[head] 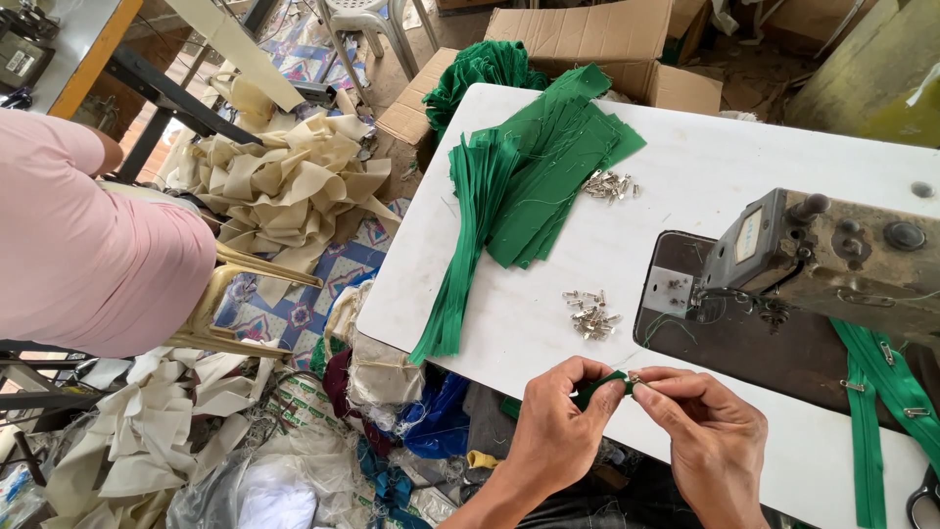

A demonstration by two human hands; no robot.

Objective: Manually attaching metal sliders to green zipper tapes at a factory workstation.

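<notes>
My left hand (560, 426) pinches the end of a green zipper tape (599, 386) near the front edge of the white table (705, 167). My right hand (707, 431) meets it from the right, its fingertips holding a small metal slider (634, 379) against the tape's end. Just beyond the hands lies a small heap of metal sliders (590, 312). A second heap of sliders (610, 184) lies further back, beside a stack of green fabric pieces (553, 162) and a bundle of long green zipper tapes (462, 245) that hangs over the table's left edge.
A worn sewing machine (832, 257) stands at the right, with green zipper tapes (881, 392) trailing under it. A person in a pink top (88, 245) sits at the left on a chair. Cream fabric scraps (284, 181), cardboard boxes (587, 34) and mixed cloth cover the floor.
</notes>
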